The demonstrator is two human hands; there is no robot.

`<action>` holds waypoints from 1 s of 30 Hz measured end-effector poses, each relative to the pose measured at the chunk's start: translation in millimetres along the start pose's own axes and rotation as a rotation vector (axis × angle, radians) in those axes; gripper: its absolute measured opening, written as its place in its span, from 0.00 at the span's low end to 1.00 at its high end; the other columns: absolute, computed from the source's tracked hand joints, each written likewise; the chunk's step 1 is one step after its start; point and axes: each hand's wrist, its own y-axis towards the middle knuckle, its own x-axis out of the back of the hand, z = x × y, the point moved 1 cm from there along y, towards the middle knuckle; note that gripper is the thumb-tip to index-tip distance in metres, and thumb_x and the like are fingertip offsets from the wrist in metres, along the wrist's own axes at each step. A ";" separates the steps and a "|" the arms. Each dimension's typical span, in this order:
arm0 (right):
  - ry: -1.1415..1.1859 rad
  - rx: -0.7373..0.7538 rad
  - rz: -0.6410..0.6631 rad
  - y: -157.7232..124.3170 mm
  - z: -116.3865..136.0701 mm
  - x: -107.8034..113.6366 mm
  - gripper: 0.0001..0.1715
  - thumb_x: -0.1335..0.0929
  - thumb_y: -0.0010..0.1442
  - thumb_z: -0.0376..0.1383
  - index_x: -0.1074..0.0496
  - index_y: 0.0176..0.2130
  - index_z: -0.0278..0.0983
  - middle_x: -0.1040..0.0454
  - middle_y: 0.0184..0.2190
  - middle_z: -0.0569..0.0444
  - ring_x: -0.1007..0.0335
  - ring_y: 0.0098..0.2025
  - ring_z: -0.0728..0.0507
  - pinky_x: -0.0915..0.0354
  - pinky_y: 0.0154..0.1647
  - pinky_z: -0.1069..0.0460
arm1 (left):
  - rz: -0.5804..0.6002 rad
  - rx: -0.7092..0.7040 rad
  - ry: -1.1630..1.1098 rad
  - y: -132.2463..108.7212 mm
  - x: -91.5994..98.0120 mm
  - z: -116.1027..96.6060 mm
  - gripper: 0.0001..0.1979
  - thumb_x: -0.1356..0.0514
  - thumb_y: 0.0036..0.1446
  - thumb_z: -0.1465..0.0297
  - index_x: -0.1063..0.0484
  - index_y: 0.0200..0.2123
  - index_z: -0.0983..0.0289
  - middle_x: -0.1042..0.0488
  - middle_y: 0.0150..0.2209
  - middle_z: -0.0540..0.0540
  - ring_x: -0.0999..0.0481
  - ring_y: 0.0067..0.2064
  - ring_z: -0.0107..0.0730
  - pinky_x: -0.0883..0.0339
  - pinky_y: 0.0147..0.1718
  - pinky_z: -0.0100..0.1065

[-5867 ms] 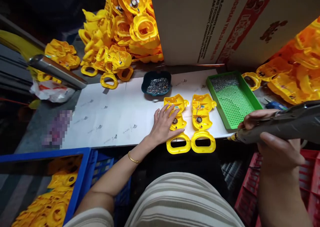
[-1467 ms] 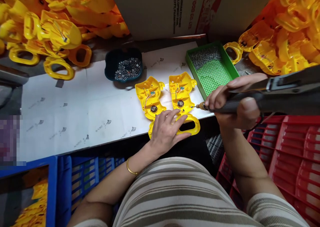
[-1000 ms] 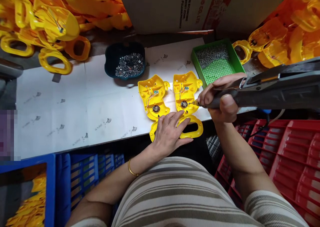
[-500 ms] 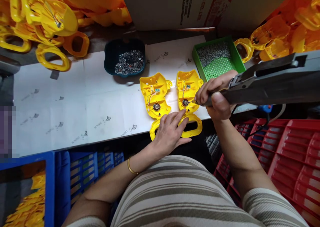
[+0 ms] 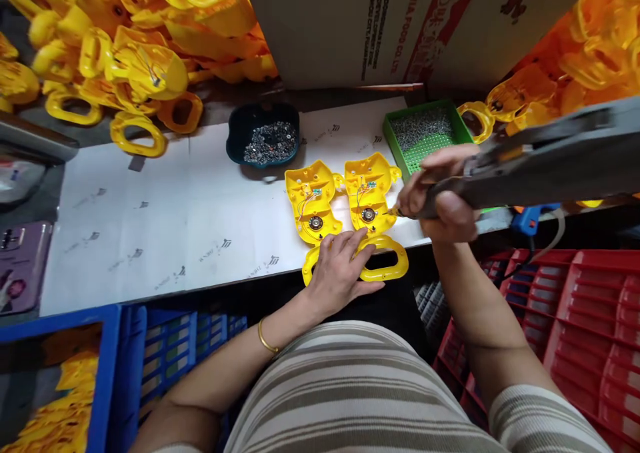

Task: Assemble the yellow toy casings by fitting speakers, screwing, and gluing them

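Looking down the head feed, 12 being straight ahead. My right hand is gripping a dark driver, fingers closing around its front end. Driver's rear is blurring, but its long axis is running from 9 to between 2 and 3, bit pointing at 9.

Yellow shell is lying hollow side up on the white board, at 9 from that hand. Its long axis is running roughly 12 to 6, handle loop at the 6 end, overhanging the board's near edge. So the tool is pointing across the shell, nearly square to it. Round speaker is sitting just beyond the bit, at 9. Whether the bit is touching anything, I'm not able to tell.

My left hand is resting palm down, fingers slightly spread, not clutching anything, lying over the handle ends. Its fingertips are ending just beside the speaker, at 7, so the left is sitting nearer; the right is reaching by tool. I'm judging the short 3-to-9 line, bit to speaker, as the one that's counting.

Around the shell: twin shell sitting at 9, dark bowl at 10, green tray at 1.
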 end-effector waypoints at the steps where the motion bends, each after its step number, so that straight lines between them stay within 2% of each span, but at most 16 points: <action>1: 0.027 0.067 -0.032 1.8 7.3 -0.7 0.13 0.30 0.51 0.49 0.28 0.38 0.49 0.41 0.13 0.65 0.46 0.11 0.49 0.45 0.10 0.52 | -0.003 0.006 0.001 -0.3 0.1 -2.1 0.31 0.32 0.49 0.50 0.27 0.50 0.64 0.29 0.57 0.64 0.32 0.54 0.50 0.44 0.51 0.48; 4: 0.047 0.168 -0.059 3.4 25.1 3.5 0.09 0.32 0.53 0.45 0.27 0.36 0.46 0.41 0.12 0.64 0.45 0.11 0.50 0.42 0.10 0.54 | -0.066 -0.030 -0.009 2.7 6.5 -2.2 0.32 0.35 0.48 0.45 0.26 0.48 0.63 0.29 0.57 0.64 0.32 0.54 0.50 0.43 0.50 0.49; 6: 0.032 0.153 -0.071 0.8 33.6 9.7 0.10 0.31 0.53 0.44 0.27 0.36 0.44 0.39 0.13 0.63 0.43 0.12 0.50 0.40 0.12 0.54 | -0.180 -0.058 0.002 11.4 20.0 14.0 0.25 0.38 0.54 0.47 0.24 0.45 0.61 0.27 0.55 0.61 0.31 0.52 0.47 0.41 0.49 0.47; 8: 0.022 0.132 -0.098 -4.4 40.4 15.5 0.10 0.31 0.53 0.43 0.26 0.36 0.42 0.38 0.14 0.62 0.42 0.13 0.49 0.39 0.12 0.52 | -0.322 -0.007 0.050 26.6 40.8 51.2 0.13 0.41 0.62 0.58 0.23 0.42 0.58 0.24 0.50 0.58 0.29 0.50 0.43 0.39 0.48 0.45; 9: 0.017 0.117 -0.113 -7.6 43.3 17.6 0.10 0.32 0.53 0.42 0.26 0.36 0.42 0.38 0.14 0.62 0.41 0.13 0.49 0.38 0.12 0.52 | -0.375 0.100 0.080 36.1 52.4 77.9 0.10 0.42 0.63 0.63 0.23 0.42 0.58 0.24 0.48 0.57 0.29 0.49 0.42 0.38 0.49 0.45; 11: 0.013 0.102 -0.102 -13.8 48.0 19.4 0.11 0.32 0.53 0.42 0.26 0.37 0.42 0.38 0.14 0.61 0.41 0.13 0.48 0.38 0.11 0.51 | -0.426 0.270 0.113 56.4 73.2 139.2 0.09 0.41 0.61 0.64 0.22 0.40 0.58 0.23 0.42 0.56 0.29 0.47 0.43 0.38 0.48 0.45; 12: 0.012 0.096 -0.085 -16.5 49.6 19.4 0.12 0.32 0.53 0.42 0.26 0.38 0.42 0.37 0.14 0.61 0.41 0.14 0.47 0.37 0.11 0.50 | -0.384 0.307 0.108 66.3 80.3 170.2 0.09 0.38 0.58 0.63 0.21 0.39 0.59 0.22 0.39 0.57 0.29 0.45 0.44 0.38 0.47 0.45; 14: 0.009 0.091 -0.068 -20.5 51.1 18.3 0.12 0.32 0.53 0.43 0.26 0.38 0.41 0.36 0.14 0.61 0.40 0.14 0.47 0.37 0.12 0.50 | -0.163 0.327 0.030 83.0 85.1 223.9 0.15 0.32 0.51 0.62 0.21 0.40 0.65 0.22 0.32 0.55 0.28 0.38 0.41 0.37 0.45 0.41; 16: 0.001 0.082 -0.078 -22.7 50.2 16.8 0.13 0.31 0.53 0.43 0.26 0.38 0.41 0.36 0.14 0.61 0.40 0.14 0.48 0.37 0.12 0.51 | 0.037 0.332 -0.070 93.2 80.2 259.7 0.20 0.29 0.46 0.59 0.21 0.39 0.67 0.24 0.25 0.49 0.30 0.31 0.32 0.36 0.42 0.36; 17: -0.004 0.077 -0.093 -23.2 49.1 16.3 0.13 0.30 0.52 0.43 0.26 0.38 0.41 0.36 0.14 0.61 0.40 0.14 0.48 0.36 0.12 0.51 | 0.083 0.314 -0.104 96.2 75.8 270.3 0.22 0.28 0.45 0.58 0.21 0.39 0.68 0.25 0.23 0.48 0.32 0.29 0.30 0.36 0.41 0.33; 19: -0.006 0.074 -0.096 -23.6 46.6 15.1 0.13 0.30 0.52 0.43 0.26 0.38 0.40 0.35 0.14 0.61 0.39 0.14 0.48 0.36 0.13 0.52 | 0.097 0.281 -0.139 98.9 66.4 280.5 0.23 0.28 0.44 0.55 0.21 0.37 0.68 0.23 0.22 0.46 0.33 0.26 0.26 0.36 0.37 0.30; 23: 0.001 0.071 -0.102 -24.0 43.3 13.6 0.12 0.30 0.53 0.42 0.26 0.38 0.39 0.34 0.16 0.60 0.36 0.15 0.48 0.35 0.13 0.51 | 0.073 0.314 -0.149 99.5 54.8 281.2 0.25 0.30 0.45 0.52 0.21 0.32 0.71 0.21 0.25 0.48 0.34 0.25 0.24 0.37 0.32 0.28; 27: -0.036 0.046 -0.127 -24.9 42.8 13.2 0.12 0.29 0.52 0.43 0.27 0.36 0.41 0.34 0.15 0.61 0.38 0.14 0.48 0.36 0.12 0.51 | 0.001 0.336 -0.105 100.7 57.3 281.4 0.28 0.29 0.44 0.50 0.22 0.35 0.72 0.20 0.27 0.49 0.35 0.26 0.24 0.37 0.35 0.29; 30: -0.047 0.066 -0.147 -25.5 42.1 13.3 0.12 0.30 0.51 0.43 0.26 0.36 0.40 0.34 0.15 0.60 0.38 0.14 0.47 0.37 0.11 0.51 | 0.042 0.324 -0.103 103.2 59.8 283.9 0.29 0.27 0.40 0.53 0.22 0.39 0.71 0.20 0.27 0.48 0.38 0.26 0.23 0.39 0.37 0.27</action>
